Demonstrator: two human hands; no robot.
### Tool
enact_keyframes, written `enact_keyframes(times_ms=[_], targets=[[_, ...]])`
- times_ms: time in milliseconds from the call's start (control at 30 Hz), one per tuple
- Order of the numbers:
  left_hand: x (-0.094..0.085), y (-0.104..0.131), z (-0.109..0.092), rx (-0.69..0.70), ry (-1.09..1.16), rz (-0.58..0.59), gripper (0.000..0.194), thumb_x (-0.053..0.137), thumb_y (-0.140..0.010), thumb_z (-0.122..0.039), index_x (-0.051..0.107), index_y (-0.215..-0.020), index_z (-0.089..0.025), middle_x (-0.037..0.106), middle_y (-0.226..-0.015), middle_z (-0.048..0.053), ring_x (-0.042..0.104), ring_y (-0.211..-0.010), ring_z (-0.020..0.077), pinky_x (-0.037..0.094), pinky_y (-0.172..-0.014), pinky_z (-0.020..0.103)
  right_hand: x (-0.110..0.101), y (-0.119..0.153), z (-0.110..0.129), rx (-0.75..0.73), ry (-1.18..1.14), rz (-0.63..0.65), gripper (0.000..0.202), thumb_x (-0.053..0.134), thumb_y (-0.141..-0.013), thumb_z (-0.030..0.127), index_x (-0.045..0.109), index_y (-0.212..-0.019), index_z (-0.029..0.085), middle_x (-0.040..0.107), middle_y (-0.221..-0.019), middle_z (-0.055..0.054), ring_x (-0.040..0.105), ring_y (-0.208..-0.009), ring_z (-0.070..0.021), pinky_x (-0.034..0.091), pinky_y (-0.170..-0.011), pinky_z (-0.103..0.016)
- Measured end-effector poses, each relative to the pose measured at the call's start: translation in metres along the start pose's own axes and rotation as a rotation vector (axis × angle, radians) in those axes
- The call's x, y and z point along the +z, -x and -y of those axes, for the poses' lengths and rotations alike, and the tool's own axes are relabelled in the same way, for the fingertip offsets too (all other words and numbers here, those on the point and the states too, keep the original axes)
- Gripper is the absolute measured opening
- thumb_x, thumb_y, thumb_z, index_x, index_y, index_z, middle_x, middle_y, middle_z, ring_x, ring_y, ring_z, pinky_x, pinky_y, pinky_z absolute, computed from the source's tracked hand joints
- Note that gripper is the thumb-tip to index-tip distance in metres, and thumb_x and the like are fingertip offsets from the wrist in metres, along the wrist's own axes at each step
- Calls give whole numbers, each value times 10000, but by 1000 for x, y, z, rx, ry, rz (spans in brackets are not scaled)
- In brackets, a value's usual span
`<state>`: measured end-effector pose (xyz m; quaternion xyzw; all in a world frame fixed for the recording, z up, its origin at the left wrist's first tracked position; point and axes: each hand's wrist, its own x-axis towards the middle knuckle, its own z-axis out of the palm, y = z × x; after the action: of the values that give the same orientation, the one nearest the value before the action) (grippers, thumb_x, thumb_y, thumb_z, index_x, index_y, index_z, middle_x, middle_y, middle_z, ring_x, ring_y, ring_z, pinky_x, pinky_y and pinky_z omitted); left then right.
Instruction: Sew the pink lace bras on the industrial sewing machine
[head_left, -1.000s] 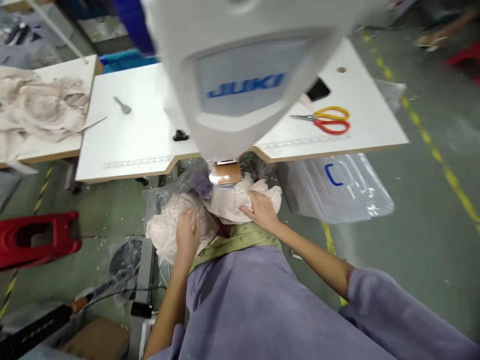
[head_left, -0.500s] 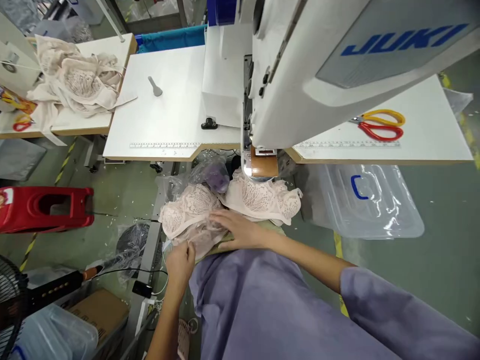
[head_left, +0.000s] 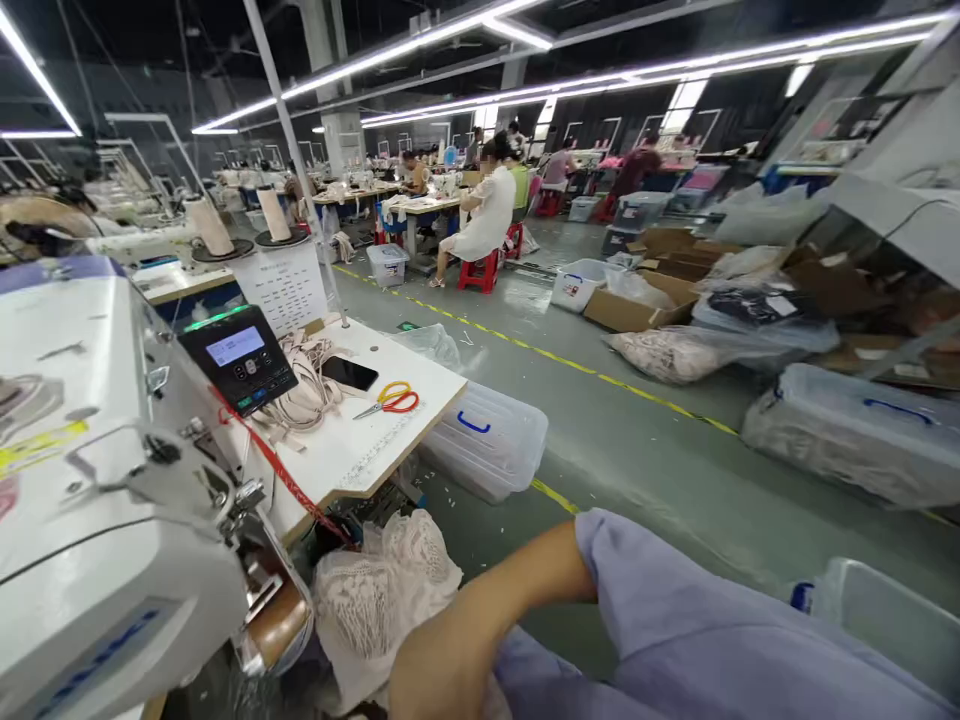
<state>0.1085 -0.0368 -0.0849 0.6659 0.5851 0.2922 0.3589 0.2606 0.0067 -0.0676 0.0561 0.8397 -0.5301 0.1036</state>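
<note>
The white desk [head_left: 322, 465] fronts you, the pale lace garment [head_left: 364, 600] just below its edge; your right hand [head_left: 439, 660] is at it, fingers hidden, grip unclear. Beyond: scissors [head_left: 397, 397], phone [head_left: 350, 374], greenish floor [head_left: 637, 480], seated worker [head_left: 495, 205].

Your pale cream lace bra [head_left: 386, 592] is lying below the white tabletop [head_left: 324, 462], its openwork cups [head_left: 358, 608] bulging side by side, its lower edge disappearing behind your right hand [head_left: 442, 660].

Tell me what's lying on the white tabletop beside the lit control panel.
A loose bundle of pale strips, a black phone and yellow-and-red scissors. The control panel covers part of the tabletop; anything directly behind it can't be seen.
</note>
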Motion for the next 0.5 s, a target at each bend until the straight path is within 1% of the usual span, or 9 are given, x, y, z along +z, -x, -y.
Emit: enact_keyframes(times_ms=[67,133,167,233,300,333,400,433,500], targets=[[12,-15,-8,20,-15,35,299,741,-857,-327,675,-1134,-417,632,-1303,33,602,-1159,236,567,-804,333,-13,34,9,-11,-47,20,250,859,-666,344,658,-589,216,690,-654,70,656,-676,-150,471,-617,-211],[14,-14,-11,24,-17,68,284,762,-830,-364,689,-1102,-397,667,-1218,25,626,-1113,253,574,-753,335,-23,64,19,30,-79,13,241,832,-705,434,726,-772,229,743,-809,46,691,-776,-167,491,-688,-214],[10,-8,-11,15,-14,78,223,753,-826,-410,710,-1044,-388,696,-1107,21,651,-1041,266,573,-704,340,-26,76,22,72,-67,-24,337,827,-705,477,739,-915,227,757,-912,16,700,-827,-185,500,-722,-228],[0,13,-17,-22,1,91,185,670,-844,-533,737,-830,-361,685,-805,13,670,-807,269,546,-591,344,-28,90,26,150,5,-264,696,848,-658,526,656,-1240,196,720,-1160,-79,684,-996,-242,502,-825,-275],[-12,33,-31,-48,12,129,454,494,-917,-592,669,-632,-284,603,-602,8,598,-592,205,490,-554,305,-25,89,25,132,14,-515,942,858,-650,521,494,-1444,167,626,-1339,-146,609,-1176,-275,462,-945,-308],[-18,40,-40,-9,-2,251,481,447,-950,-555,640,-634,-248,603,-594,7,573,-568,176,455,-561,274,-22,84,22,90,-30,-554,904,832,-695,516,485,-1455,167,621,-1343,-143,592,-1195,-263,444,-963,-306],[-30,40,-54,18,-66,298,472,402,-987,-474,588,-642,-211,596,-596,2,535,-553,136,359,-554,238,-17,69,14,30,-142,-517,587,718,-826,525,633,-1281,166,705,-1136,-89,639,-1025,-209,450,-865,-272],[-37,35,-58,2,-107,275,463,411,-983,-456,564,-628,-201,560,-571,-6,503,-537,121,321,-545,231,-15,60,10,21,-183,-508,452,650,-879,540,696,-1116,159,713,-966,-54,636,-879,-178,442,-774,-255],[-53,24,-58,-77,-169,125,522,488,-927,-501,445,-516,-182,396,-474,-31,371,-466,92,229,-494,231,-17,44,5,41,-227,-596,448,551,-932,570,683,-856,149,624,-736,-5,546,-683,-135,379,-647,-241]])
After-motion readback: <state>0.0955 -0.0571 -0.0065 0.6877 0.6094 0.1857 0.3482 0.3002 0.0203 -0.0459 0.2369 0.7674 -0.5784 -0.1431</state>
